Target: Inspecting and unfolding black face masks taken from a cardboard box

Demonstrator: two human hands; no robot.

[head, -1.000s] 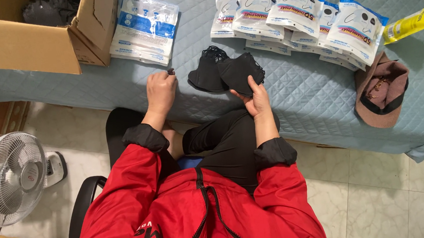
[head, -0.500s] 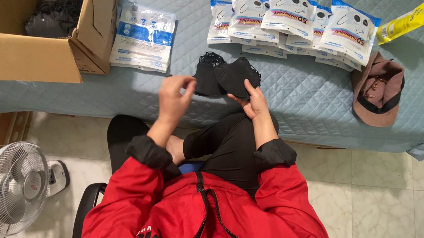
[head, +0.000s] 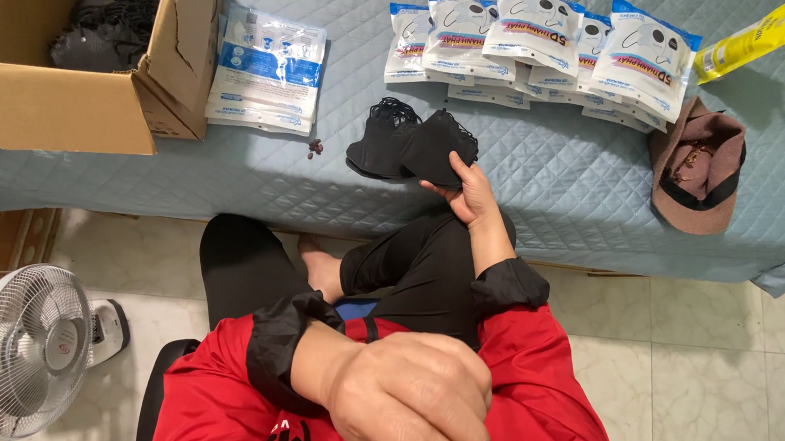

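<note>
My right hand (head: 469, 187) grips a black face mask (head: 436, 146) at the near edge of the blue quilted bed (head: 555, 172). A small stack of black masks (head: 379, 138) lies just left of it on the quilt. My left hand (head: 413, 401) is pulled back close to the camera, in front of my red jacket, fingers curled into a loose fist with nothing visible in it. A row of packaged masks (head: 536, 40) in white and blue bags lies further back on the bed.
An open cardboard box (head: 52, 97) with black masks inside stands at the left of the bed, a pile of flat white-blue bags (head: 264, 68) beside it. A brown cap (head: 697, 164) and a yellow packet (head: 753, 39) lie right. A white fan (head: 24, 352) stands on the floor left.
My left hand has come off the quilt, risen past the masks and drawn back toward my chest and the camera. The right hand stays on the black mask.
</note>
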